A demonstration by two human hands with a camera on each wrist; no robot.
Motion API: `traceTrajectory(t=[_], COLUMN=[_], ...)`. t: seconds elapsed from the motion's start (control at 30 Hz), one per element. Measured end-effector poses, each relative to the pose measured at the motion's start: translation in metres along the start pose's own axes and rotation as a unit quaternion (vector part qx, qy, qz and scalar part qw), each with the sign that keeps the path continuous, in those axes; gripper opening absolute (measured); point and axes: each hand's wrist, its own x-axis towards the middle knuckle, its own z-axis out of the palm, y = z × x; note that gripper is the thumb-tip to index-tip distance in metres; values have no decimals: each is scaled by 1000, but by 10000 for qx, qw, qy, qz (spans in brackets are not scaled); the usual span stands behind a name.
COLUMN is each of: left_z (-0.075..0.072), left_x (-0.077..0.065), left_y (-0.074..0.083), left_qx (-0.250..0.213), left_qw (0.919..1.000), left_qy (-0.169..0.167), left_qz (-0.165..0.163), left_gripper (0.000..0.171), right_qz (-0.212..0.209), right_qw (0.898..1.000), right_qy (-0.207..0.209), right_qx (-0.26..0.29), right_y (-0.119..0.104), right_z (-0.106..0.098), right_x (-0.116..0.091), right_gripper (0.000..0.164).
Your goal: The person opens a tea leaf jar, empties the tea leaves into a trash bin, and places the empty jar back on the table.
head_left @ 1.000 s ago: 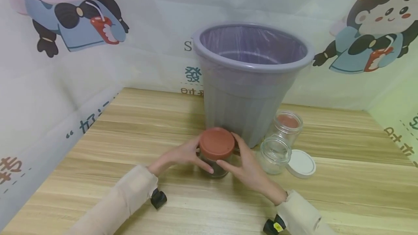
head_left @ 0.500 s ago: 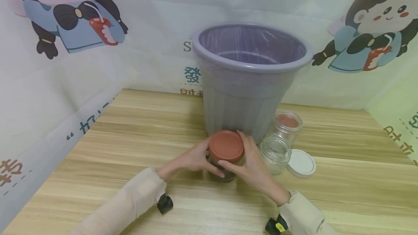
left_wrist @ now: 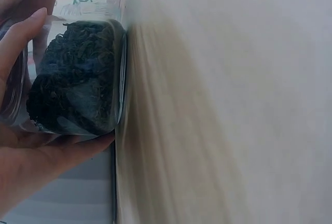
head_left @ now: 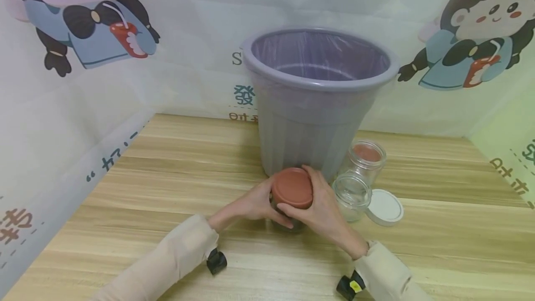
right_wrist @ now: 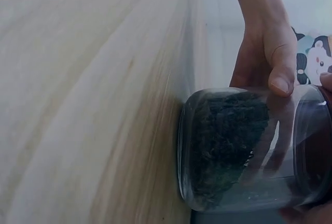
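A glass jar (left_wrist: pixel 78 73) partly filled with dark dried leaves, which look like tea, stands upright on the wooden table. Its reddish-brown lid (head_left: pixel 292 187) sits on top, seen in the head view. My left hand (head_left: pixel 256 202) grips the glass body low down, thumb across the near side. With thumb and fingers, my right hand (head_left: pixel 323 206) holds the lid at its rim from the right. In the right wrist view the jar's glass wall (right_wrist: pixel 228 151) shows the leaves heaped toward the base, and only parts of the right hand appear at the edge.
Behind the jar rises a large grey-purple bin (head_left: pixel 309 120) with a clear liner. To the right stand an open glass jar (head_left: pixel 352 196) and another glass jar (head_left: pixel 367 154) with something reddish inside. A white lid (head_left: pixel 385 207) lies beside them. Printed cloth (head_left: pixel 196 59) hangs around the table.
Both hands and the lidded jar have shifted a little to the right and toward me. The right hand has come further round the lid. The bin and other jars stay put.
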Motion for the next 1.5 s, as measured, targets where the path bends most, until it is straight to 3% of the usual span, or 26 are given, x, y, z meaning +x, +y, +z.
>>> traceTrajectory(t=[0.6, 1.0, 1.3, 1.5], left_z=[-2, -4, -3, -4], left_x=[-1, 0, 0, -1], left_y=[-1, -1, 0, 1], left_qx=[-293, -222, -117, -145], left_qw=[9991, 9985, 9987, 9989], left_qy=[-198, -393, -442, -427], left_qz=[-251, -314, -231, -150], left_gripper=[89, 92, 93, 95], right_qz=[-590, -792, -893, -709], right_qw=[9982, 9881, 9888, 9836], right_qy=[-128, -1230, -1173, -1586], right_qx=[38, 464, 235, 482], right_y=[9, 18, 18, 17], right_z=[-2, -18, -22, -29], right_x=[3, 15, 11, 12], right_gripper=[74, 75, 80, 80])
